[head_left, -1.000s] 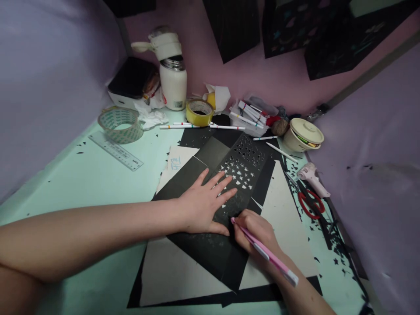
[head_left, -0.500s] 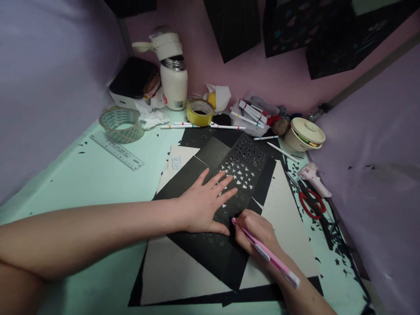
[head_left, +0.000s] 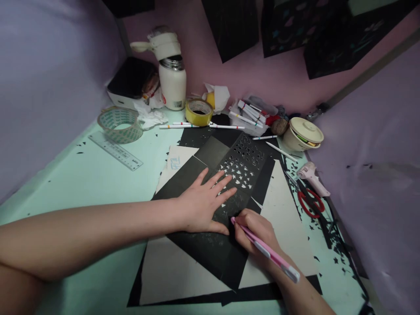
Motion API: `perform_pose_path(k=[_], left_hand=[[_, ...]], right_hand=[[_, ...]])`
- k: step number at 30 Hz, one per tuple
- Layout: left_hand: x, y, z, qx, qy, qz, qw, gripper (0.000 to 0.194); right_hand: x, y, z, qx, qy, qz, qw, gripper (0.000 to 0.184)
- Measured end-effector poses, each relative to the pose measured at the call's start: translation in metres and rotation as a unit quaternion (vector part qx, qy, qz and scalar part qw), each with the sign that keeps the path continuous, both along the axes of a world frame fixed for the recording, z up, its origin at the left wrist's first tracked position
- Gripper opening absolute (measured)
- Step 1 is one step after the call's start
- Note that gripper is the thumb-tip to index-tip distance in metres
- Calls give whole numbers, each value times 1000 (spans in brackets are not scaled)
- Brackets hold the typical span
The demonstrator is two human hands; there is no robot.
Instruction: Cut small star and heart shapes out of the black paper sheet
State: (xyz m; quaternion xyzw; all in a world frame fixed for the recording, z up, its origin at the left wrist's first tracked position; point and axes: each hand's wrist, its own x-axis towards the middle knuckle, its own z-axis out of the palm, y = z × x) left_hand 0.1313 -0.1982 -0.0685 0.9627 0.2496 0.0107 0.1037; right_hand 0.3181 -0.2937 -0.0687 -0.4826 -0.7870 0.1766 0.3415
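My left hand [head_left: 203,203] lies flat with fingers spread on a black paper sheet [head_left: 203,253] full of small cut-out shapes, pressing it down. My right hand [head_left: 256,229] is closed round a pink craft knife [head_left: 265,251], its tip touching the black sheet just below my left thumb. The black sheet rests on white sheets [head_left: 173,273] in the middle of the pale green table [head_left: 82,183].
Red-handled scissors [head_left: 310,203] and a pink glue gun [head_left: 311,177] lie at the right. A clear ruler [head_left: 114,151], two tape rolls [head_left: 120,124], a white flask [head_left: 172,76], markers [head_left: 249,113] and a lidded bowl [head_left: 303,133] line the back. Purple walls close in both sides.
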Motion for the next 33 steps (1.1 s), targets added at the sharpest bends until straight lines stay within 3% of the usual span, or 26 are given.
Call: perform_pose_path(k=[8,14,18,33], left_hand=[[0,4,-1,8,-11,-11,1000,97],[-2,16,3,3,-8,-46,999,97],[-2,17,2,9,-12,-46,999,96],[-1,18,1,-3,-10,-46,999,96]], right_hand=[[7,-5,0,-85,152,-46,984,8],[7,-7,4,-93,121,-51,987,13],[4,-5,10,-71,103,-10,992,18],[1,0,13,-75,102,-13,992,22]])
